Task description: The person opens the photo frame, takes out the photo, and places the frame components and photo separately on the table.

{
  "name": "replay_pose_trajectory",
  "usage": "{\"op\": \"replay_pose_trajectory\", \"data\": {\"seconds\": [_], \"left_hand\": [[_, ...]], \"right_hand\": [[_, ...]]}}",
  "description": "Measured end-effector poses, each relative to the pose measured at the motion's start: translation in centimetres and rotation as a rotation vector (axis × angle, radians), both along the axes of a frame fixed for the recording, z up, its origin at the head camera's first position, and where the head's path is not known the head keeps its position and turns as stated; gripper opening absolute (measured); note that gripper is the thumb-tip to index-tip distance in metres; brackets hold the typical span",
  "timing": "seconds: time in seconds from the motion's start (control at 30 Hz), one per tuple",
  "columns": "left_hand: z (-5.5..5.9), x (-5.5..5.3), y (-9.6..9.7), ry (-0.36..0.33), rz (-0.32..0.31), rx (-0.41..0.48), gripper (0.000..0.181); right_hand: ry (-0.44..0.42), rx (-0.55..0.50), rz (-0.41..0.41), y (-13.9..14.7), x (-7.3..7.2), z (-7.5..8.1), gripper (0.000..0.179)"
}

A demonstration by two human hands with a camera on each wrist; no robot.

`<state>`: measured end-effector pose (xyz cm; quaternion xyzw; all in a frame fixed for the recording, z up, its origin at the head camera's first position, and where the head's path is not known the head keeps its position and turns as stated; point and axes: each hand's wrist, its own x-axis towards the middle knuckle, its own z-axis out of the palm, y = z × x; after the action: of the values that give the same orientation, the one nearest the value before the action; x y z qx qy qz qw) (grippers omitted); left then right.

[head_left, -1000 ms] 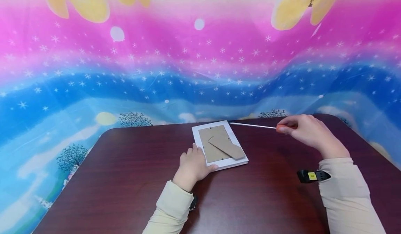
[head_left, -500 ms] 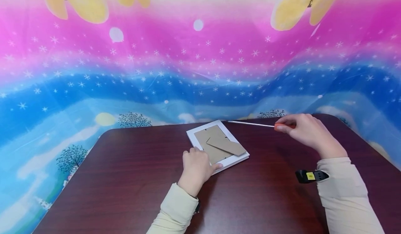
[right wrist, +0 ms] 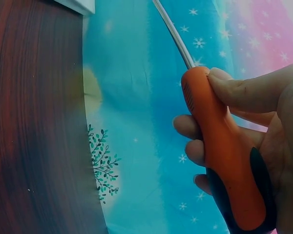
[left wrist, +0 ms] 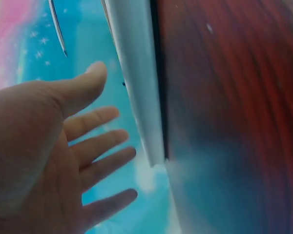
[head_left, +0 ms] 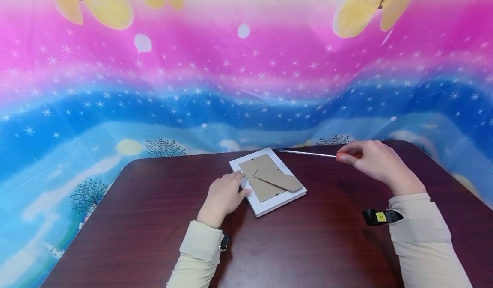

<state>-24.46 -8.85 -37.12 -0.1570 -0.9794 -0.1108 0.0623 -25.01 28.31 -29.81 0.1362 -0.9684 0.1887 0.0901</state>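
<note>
Head view: orange handle [head_left: 340,155] mostly hidden by right hand [head_left: 376,162] | left wrist view: white frame [left wrist: 139,73] cut by top edge

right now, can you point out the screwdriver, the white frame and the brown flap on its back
screwdriver [right wrist: 228,146]: right wrist view, middle of its orange handle
white frame [head_left: 275,200]: head view, border on the side nearest the person
brown flap [head_left: 284,182]: head view, middle of its upper face

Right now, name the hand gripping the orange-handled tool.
The right hand: its fingers curl round the orange-handled tool, while the left hand, fingers spread, is by the white frame and holds no tool.
</note>
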Motion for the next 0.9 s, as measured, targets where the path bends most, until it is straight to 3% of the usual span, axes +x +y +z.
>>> {"op": "replay_pose_trajectory", "data": {"seconds": [0.2,0.37,0.73,0.9], "left_hand": [[-0.40,-0.47,-0.54,-0.024,-0.089,0.072,0.053],[-0.51,-0.50,-0.74,-0.020,-0.128,0.075,0.060],[-0.64,-0.16,-0.68,-0.095,-0.093,0.030,0.066],[-0.46,0.12,-0.26,-0.085,-0.064,-0.006,0.064]], "right_hand": [[0.003,-0.018,0.008,-0.06,0.05,0.01,0.038],[0.017,-0.025,0.011,-0.15,0.07,0.00,0.036],[0.031,-0.024,0.016,-0.45,0.21,0.05,0.035],[0.040,-0.026,0.019,-0.58,0.17,-0.03,0.032]]}}
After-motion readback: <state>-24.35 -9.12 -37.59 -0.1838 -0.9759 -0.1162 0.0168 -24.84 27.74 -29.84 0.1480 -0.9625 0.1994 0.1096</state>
